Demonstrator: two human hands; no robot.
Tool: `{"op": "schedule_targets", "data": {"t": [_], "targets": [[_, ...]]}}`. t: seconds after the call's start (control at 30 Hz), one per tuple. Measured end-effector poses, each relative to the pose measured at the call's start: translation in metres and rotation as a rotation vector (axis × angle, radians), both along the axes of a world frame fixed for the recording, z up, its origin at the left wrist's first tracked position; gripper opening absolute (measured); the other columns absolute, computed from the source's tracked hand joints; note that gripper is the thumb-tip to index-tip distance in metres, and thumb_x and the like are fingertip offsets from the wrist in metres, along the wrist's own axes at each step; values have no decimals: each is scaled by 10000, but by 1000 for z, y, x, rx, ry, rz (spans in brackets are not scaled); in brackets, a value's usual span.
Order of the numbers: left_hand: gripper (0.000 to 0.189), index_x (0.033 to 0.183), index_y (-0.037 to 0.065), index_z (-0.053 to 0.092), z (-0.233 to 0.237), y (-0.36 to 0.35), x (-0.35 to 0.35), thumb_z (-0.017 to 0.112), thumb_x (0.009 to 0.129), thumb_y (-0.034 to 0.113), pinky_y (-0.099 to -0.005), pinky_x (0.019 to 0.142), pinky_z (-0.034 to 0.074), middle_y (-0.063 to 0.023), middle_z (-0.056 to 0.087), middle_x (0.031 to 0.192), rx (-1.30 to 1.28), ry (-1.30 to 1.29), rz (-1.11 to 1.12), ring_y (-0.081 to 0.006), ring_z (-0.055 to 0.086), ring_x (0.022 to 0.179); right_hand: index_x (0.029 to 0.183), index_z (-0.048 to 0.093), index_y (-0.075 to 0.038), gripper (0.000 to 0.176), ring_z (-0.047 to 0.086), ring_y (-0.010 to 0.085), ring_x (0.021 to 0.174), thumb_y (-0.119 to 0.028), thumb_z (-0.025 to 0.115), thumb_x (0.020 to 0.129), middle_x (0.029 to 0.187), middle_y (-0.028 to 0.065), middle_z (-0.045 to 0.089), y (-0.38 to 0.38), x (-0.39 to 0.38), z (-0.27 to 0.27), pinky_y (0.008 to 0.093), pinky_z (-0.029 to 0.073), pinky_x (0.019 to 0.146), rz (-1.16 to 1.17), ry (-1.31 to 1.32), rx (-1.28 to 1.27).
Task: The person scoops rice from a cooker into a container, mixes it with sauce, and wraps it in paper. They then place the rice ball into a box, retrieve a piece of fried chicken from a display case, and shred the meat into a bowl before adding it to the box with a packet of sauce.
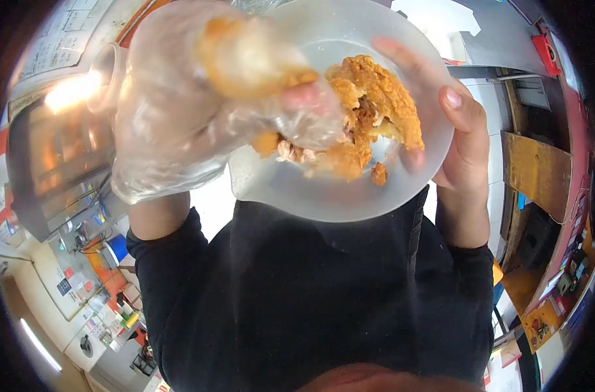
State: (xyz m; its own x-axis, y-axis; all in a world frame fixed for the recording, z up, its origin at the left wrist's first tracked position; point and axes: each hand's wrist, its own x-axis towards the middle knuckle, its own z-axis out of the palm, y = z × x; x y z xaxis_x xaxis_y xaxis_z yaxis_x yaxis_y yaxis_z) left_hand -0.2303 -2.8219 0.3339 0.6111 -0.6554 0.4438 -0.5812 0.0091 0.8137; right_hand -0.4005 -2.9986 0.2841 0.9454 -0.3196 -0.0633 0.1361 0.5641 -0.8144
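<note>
My left hand (pixel 173 111), in a clear plastic glove, is closed around a blurred piece of fried food (pixel 248 59) with a pale inside and golden edges. Its gloved fingertips reach over a translucent plastic bowl (pixel 337 202) and touch broken, crispy fried chicken (pixel 376 98). Shredded meat shows between the crust pieces, and a small crumb (pixel 379 174) lies apart from them. My bare right hand (pixel 466 130) grips the bowl's right side, its thumb at the rim and other fingers visible through the plastic.
A lit glass-fronted cabinet (pixel 55 157) is at the left. Below it, cluttered surfaces hold small items and a blue container (pixel 118 248). White paper or packaging (pixel 441 23) lies beyond the bowl. At the right are a wooden panel (pixel 536 173) and shelves with objects. My dark-clothed torso fills the lower middle.
</note>
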Motion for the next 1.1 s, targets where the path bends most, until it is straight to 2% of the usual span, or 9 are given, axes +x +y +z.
{"op": "schedule_targets", "data": {"t": [0.07, 0.1, 0.2, 0.37, 0.57, 0.7, 0.77, 0.97, 1.1], "targets": [[425, 1181, 67, 581, -4, -2, 4, 608, 898, 382, -322, 741, 528, -86, 659, 1011, -115, 295, 116, -246, 640, 882, 1291, 449, 89, 596, 527, 140, 459, -348, 488, 888, 762, 91, 570, -3, 4, -6, 232, 401, 406, 14, -12, 8], [550, 1156, 12, 589, 0, -3, 9, 568, 892, 494, -285, 690, 498, -91, 650, 1029, 171, -423, 5, -220, 626, 901, 1288, 453, 89, 579, 526, 140, 457, -337, 480, 897, 761, 91, 570, -4, 6, -7, 230, 399, 404, 20, -18, 12], [780, 1176, -41, 559, 53, -31, 16, 533, 827, 657, -281, 779, 478, -108, 617, 1115, 728, -219, -432, -218, 604, 999, 1292, 455, 86, 580, 523, 136, 455, -343, 488, 903, 769, 89, 573, -9, 9, -7, 223, 403, 400, 91, -8, 40], [983, 1202, -32, 554, 60, -28, 1, 485, 711, 817, -293, 870, 444, -108, 620, 1111, 563, -233, -222, -226, 574, 1091, 1327, 420, 81, 578, 535, 124, 484, -313, 505, 912, 786, 85, 578, -5, 14, -12, 218, 417, 402, 49, -23, -26], [668, 1214, 75, 574, 29, -13, -12, 834, 623, 250, -395, 927, 447, -125, 598, 1196, 654, -808, -107, -296, 573, 1088, 1369, 378, 60, 558, 556, 129, 531, -206, 465, 886, 817, 91, 594, 12, 26, -13, 218, 457, 439, -52, -52, -103], [647, 1162, 96, 587, 20, -14, 15, 837, 574, 198, -399, 915, 469, -104, 609, 1172, 444, -746, -240, -301, 579, 1085, 1359, 371, 99, 717, 586, 136, 706, -347, 540, 824, 935, 110, 587, 19, 32, -22, 233, 478, 569, -48, -3, -68], [649, 1158, 87, 584, 31, -9, 34, 840, 574, 211, -402, 915, 470, -111, 616, 1162, 336, -731, -364, -306, 584, 1081, 1376, 376, 45, 567, 576, 156, 568, -161, 409, 849, 847, 95, 597, 31, 36, -23, 254, 475, 469, -252, -35, -17], [547, 1098, 63, 607, 35, 9, 63, 814, 655, 306, -394, 889, 469, -132, 648, 1066, 61, -565, -425, -293, 606, 1042, 1369, 371, 62, 576, 585, 158, 598, -163, 406, 841, 857, 100, 598, 40, 24, -12, 259, 475, 477, -343, -30, -38], [305, 843, 132, 688, 53, -10, 36, 790, 588, 264, -338, 728, 476, -54, 659, 950, 332, -889, -451, -237, 620, 850, 1368, 372, 64, 608, 583, 159, 607, -209, 435, 828, 855, 105, 596, 32, 14, -3, 258, 466, 475, -355, 25, -100]]}}
